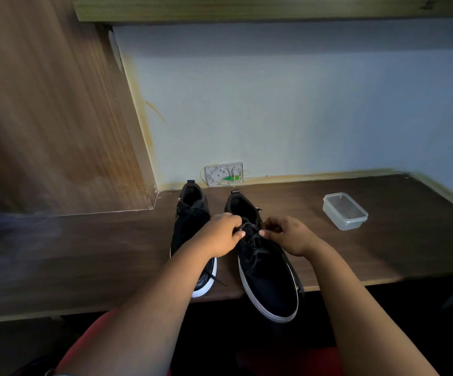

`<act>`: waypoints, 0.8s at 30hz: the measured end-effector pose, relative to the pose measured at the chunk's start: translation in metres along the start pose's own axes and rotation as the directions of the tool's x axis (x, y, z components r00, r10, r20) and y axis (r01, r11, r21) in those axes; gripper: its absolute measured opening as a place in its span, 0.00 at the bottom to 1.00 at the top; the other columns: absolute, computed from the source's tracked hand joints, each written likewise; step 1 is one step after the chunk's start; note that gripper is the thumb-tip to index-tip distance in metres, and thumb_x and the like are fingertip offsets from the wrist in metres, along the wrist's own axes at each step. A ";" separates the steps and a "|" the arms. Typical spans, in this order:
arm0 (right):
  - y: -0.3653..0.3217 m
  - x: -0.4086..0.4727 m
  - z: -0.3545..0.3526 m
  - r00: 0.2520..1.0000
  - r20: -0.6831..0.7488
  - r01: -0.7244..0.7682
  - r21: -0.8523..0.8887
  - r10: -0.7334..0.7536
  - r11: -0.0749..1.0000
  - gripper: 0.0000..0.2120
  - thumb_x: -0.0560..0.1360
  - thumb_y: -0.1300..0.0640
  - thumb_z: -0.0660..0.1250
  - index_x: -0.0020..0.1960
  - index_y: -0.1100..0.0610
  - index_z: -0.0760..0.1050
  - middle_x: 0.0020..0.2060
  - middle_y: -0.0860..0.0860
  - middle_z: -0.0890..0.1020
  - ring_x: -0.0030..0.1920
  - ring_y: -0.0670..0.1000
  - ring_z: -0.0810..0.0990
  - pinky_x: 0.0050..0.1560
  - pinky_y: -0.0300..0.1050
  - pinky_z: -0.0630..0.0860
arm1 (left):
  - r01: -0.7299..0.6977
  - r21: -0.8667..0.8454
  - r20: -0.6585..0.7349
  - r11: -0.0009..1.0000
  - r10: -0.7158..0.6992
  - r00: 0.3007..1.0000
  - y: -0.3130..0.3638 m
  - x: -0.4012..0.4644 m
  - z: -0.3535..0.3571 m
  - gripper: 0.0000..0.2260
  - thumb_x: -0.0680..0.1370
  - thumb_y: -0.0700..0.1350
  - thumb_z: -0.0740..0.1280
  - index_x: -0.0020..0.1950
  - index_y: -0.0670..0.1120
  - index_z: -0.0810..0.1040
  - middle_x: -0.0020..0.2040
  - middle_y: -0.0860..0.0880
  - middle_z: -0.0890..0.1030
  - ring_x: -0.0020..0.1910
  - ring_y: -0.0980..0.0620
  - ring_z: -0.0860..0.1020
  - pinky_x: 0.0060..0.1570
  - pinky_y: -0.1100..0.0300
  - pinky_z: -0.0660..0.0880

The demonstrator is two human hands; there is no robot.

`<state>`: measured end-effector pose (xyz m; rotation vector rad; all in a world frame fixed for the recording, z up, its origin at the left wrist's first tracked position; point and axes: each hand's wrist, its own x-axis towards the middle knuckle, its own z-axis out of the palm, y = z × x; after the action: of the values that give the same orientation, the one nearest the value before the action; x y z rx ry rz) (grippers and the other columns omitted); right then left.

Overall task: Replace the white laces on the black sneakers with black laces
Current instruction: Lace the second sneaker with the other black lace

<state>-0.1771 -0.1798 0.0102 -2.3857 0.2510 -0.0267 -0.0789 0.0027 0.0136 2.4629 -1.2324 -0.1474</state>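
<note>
Two black sneakers with white soles stand side by side on the dark wooden desk (84,253), toes toward me. The right sneaker (268,278) overhangs the desk's front edge and carries a black lace (255,246). My left hand (221,234) and my right hand (287,234) meet over its upper eyelets, each pinching a part of the black lace. The left sneaker (191,221) is partly hidden by my left forearm; a black lace end (217,280) trails from it by its toe. No white lace shows.
A clear plastic container (345,211) sits on the desk to the right. A small white wall box (224,175) with green parts stands at the back behind the shoes. A wooden side panel (57,118) rises on the left.
</note>
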 end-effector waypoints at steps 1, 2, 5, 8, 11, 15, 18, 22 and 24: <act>0.000 -0.001 0.000 1.000 0.014 0.008 -0.004 -0.008 1.000 0.04 0.78 0.51 0.66 0.46 0.51 0.75 0.41 0.45 0.77 0.44 0.45 0.75 0.42 0.38 0.69 | 0.000 -0.017 0.015 1.000 0.000 1.000 0.000 -0.001 -0.002 0.12 0.81 0.49 0.61 0.42 0.43 0.68 0.42 0.48 0.71 0.42 0.47 0.71 0.42 0.54 0.67; -0.001 -0.001 0.000 1.000 0.010 0.014 -0.008 -0.014 1.000 0.04 0.78 0.53 0.66 0.45 0.51 0.75 0.40 0.45 0.77 0.44 0.46 0.75 0.40 0.37 0.68 | 0.006 -0.046 0.034 0.999 -0.005 0.999 -0.001 -0.002 -0.005 0.13 0.82 0.49 0.59 0.42 0.42 0.69 0.42 0.46 0.72 0.41 0.46 0.72 0.41 0.53 0.68; 0.002 0.002 0.001 0.992 -0.128 0.014 -0.038 -0.019 0.999 0.05 0.79 0.56 0.63 0.45 0.54 0.75 0.38 0.49 0.78 0.39 0.49 0.75 0.36 0.39 0.67 | 0.059 -0.149 0.101 0.987 -0.044 0.994 -0.002 -0.005 -0.014 0.16 0.83 0.51 0.56 0.42 0.41 0.69 0.40 0.43 0.75 0.37 0.49 0.71 0.40 0.55 0.67; 0.005 0.005 -0.003 0.960 -0.279 0.006 -0.111 -0.037 0.994 0.06 0.80 0.55 0.61 0.44 0.51 0.72 0.37 0.49 0.78 0.35 0.49 0.74 0.34 0.41 0.69 | 0.100 -0.122 0.178 0.988 -0.077 0.981 -0.004 -0.008 -0.026 0.15 0.84 0.50 0.54 0.41 0.43 0.67 0.37 0.48 0.70 0.36 0.52 0.67 0.40 0.57 0.64; 0.003 0.007 0.001 0.950 -0.313 -0.019 -0.136 -0.024 0.990 0.06 0.80 0.57 0.60 0.46 0.56 0.73 0.38 0.51 0.77 0.39 0.53 0.75 0.38 0.47 0.72 | 0.137 -0.043 0.261 0.990 -0.121 0.958 -0.006 -0.011 -0.036 0.15 0.84 0.51 0.53 0.42 0.44 0.68 0.37 0.50 0.69 0.38 0.52 0.68 0.41 0.57 0.64; -0.005 -0.002 -0.007 0.976 -0.056 -0.195 0.204 0.211 0.959 0.10 0.82 0.56 0.58 0.45 0.59 0.72 0.36 0.54 0.75 0.34 0.51 0.74 0.35 0.45 0.70 | 0.178 0.078 0.488 0.981 -0.193 0.851 0.005 -0.021 -0.054 0.17 0.84 0.53 0.53 0.45 0.47 0.76 0.45 0.47 0.75 0.48 0.48 0.73 0.48 0.58 0.67; -0.020 -0.014 -0.017 0.913 0.344 -0.407 0.734 0.219 0.544 0.13 0.83 0.55 0.56 0.41 0.59 0.71 0.39 0.60 0.80 0.36 0.53 0.81 0.35 0.43 0.77 | 0.102 0.085 0.639 0.991 -0.133 0.757 0.028 -0.029 -0.059 0.18 0.84 0.52 0.54 0.51 0.45 0.80 0.40 0.52 0.73 0.41 0.54 0.72 0.46 0.60 0.67; -0.035 -0.013 -0.006 0.876 0.473 -0.477 0.817 0.097 0.325 0.17 0.83 0.53 0.54 0.39 0.58 0.73 0.49 0.64 0.82 0.47 0.57 0.84 0.46 0.48 0.82 | 0.048 0.117 0.745 0.992 -0.120 0.656 0.058 -0.029 -0.045 0.17 0.84 0.50 0.55 0.57 0.42 0.80 0.44 0.49 0.79 0.41 0.52 0.75 0.47 0.60 0.70; -0.040 -0.009 0.003 0.892 0.435 -0.452 0.850 0.123 0.272 0.17 0.82 0.54 0.57 0.39 0.58 0.75 0.42 0.58 0.83 0.41 0.52 0.83 0.42 0.44 0.80 | 0.000 0.207 0.700 0.978 -0.148 0.699 0.056 -0.023 -0.041 0.14 0.82 0.51 0.59 0.51 0.44 0.80 0.45 0.44 0.79 0.43 0.48 0.75 0.47 0.57 0.70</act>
<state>-0.1789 -0.1474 0.0351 -1.0637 0.3992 0.2852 -0.1241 0.0029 0.0712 2.7156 -1.4755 -1.1670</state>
